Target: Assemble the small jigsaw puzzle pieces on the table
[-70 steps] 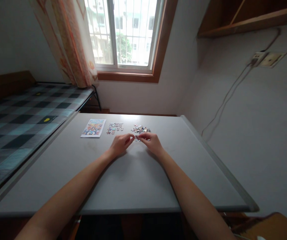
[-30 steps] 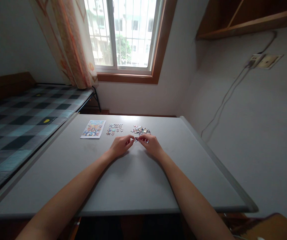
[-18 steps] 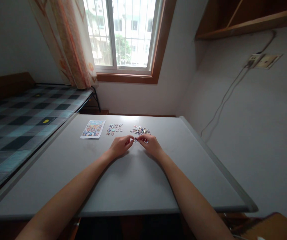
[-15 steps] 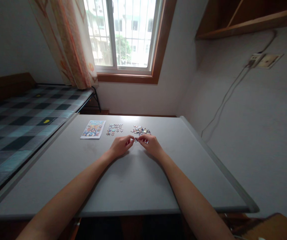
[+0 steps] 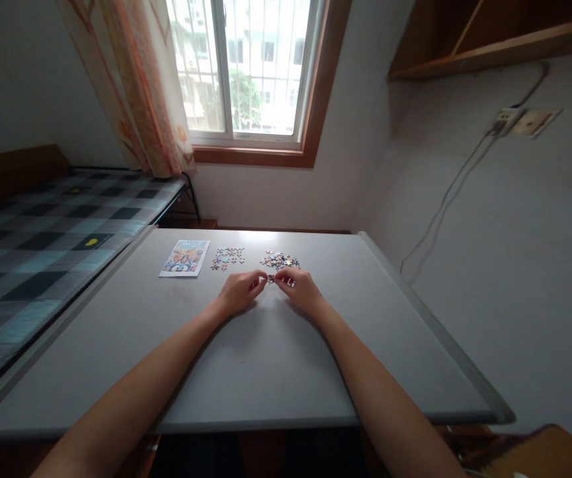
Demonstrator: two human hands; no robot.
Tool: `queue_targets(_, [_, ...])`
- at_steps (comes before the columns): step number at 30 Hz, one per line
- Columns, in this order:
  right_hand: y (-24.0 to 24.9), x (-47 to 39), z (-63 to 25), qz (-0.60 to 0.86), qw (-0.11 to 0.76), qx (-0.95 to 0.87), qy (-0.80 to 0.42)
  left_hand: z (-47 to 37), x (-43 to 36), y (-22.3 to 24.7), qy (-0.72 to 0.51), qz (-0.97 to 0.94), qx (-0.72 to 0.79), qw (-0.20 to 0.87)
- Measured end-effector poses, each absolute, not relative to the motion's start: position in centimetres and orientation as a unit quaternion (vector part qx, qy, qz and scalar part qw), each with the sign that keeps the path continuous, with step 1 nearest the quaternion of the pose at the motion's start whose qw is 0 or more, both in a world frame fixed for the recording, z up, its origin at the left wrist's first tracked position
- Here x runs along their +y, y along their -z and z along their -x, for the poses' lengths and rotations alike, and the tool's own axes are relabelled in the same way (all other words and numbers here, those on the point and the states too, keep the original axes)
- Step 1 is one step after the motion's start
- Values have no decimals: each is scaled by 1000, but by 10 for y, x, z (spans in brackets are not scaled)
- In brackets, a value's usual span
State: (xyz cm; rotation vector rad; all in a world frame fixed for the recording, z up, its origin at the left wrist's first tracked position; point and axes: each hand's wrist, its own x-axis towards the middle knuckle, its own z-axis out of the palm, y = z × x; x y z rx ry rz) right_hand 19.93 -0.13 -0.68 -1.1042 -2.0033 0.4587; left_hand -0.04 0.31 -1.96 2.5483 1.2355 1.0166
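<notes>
My left hand (image 5: 240,291) and my right hand (image 5: 299,285) meet near the middle of the white table (image 5: 266,358). Between their fingertips is a small cluster of puzzle pieces (image 5: 271,279), pinched from both sides. A few more pieces show under my right hand. Just beyond the hands lies a heap of loose puzzle pieces (image 5: 278,259). Left of the heap, spread-out pieces (image 5: 233,254) lie in loose rows. Farther left rests a colourful picture sheet (image 5: 185,259), flat on the tabletop.
A bed with a checked mattress (image 5: 91,212) stands along the left side. Behind the table are a curtain (image 5: 141,86) and a window. On the right wall, a cable hangs from a socket (image 5: 507,121) below a wooden shelf (image 5: 505,48). A chair part (image 5: 545,455) shows at bottom right.
</notes>
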Motion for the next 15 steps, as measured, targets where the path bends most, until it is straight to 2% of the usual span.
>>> queue_targets(15, [6, -2, -199, 434, 389, -791, -183, 0, 2, 19, -337, -846, 408, 67])
